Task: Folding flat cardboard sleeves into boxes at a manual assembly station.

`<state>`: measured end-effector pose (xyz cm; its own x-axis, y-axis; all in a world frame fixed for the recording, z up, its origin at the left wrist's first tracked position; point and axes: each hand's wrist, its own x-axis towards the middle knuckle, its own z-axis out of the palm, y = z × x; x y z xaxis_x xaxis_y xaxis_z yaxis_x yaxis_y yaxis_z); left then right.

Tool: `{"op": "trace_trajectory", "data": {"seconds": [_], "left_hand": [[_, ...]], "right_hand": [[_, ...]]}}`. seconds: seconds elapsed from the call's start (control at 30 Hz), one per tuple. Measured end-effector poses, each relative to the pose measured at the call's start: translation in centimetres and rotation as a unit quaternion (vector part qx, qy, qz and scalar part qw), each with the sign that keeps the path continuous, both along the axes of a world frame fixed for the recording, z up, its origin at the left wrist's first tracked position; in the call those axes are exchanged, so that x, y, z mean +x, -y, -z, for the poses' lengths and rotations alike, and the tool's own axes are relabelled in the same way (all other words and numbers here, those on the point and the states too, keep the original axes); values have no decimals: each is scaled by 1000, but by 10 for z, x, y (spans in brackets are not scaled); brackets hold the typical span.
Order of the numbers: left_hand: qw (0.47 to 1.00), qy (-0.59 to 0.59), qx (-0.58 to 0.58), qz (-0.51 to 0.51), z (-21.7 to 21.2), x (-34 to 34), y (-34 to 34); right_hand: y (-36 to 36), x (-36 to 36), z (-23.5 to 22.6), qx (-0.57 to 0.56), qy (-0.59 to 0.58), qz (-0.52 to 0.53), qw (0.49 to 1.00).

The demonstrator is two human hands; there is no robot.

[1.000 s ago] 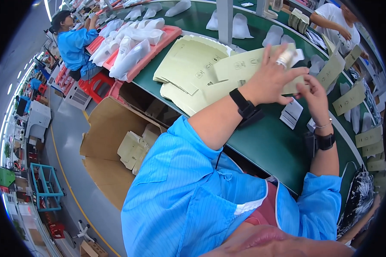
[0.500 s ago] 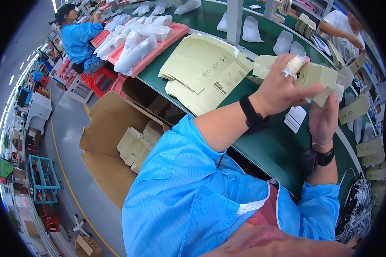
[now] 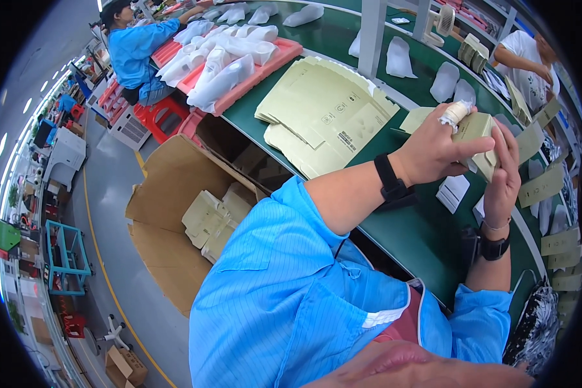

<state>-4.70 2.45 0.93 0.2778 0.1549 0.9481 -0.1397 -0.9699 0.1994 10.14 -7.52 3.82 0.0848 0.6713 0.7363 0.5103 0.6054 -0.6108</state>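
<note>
At the right of the bench, my left hand point(image 3: 432, 150) is closed around a small pale green folding carton point(image 3: 475, 132). A white wrap covers one finger of that hand. My right hand point(image 3: 503, 178) presses its fingers against the carton's near end, where the end flap lies folded in. Below the hands, a white printed leaflet point(image 3: 452, 193) rests on the green bench top point(image 3: 404, 226). Flat pale green carton blanks point(image 3: 330, 110) are stacked to the left of my left forearm.
White-wrapped items point(image 3: 223, 64) fill a pink tray point(image 3: 265, 72) at the far left. A grey post point(image 3: 371, 39) rises behind the blanks. A large cardboard box point(image 3: 168, 194) holding carton pieces stands beside the bench. Two people work nearby, and cartons point(image 3: 542, 187) line the right side.
My right hand has moved up onto the carton's end. The end flaps that stood out are now folded in. The whole view has shifted slightly.
</note>
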Motion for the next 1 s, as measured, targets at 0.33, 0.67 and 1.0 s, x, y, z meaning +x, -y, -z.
{"op": "trace_trajectory", "data": {"seconds": [0.33,0.67,1.0], "left_hand": [[997,-25,58,-38,1,1,-3],[998,-55,28,7,6,0,-6],[810,55,-453,368,3,1,-18]], "right_hand": [[-1,-7,-1,-18,-7,83,996],[2,-7,-2,-6,26,66,997],[10,-1,-6,233,274,155,920]]}}
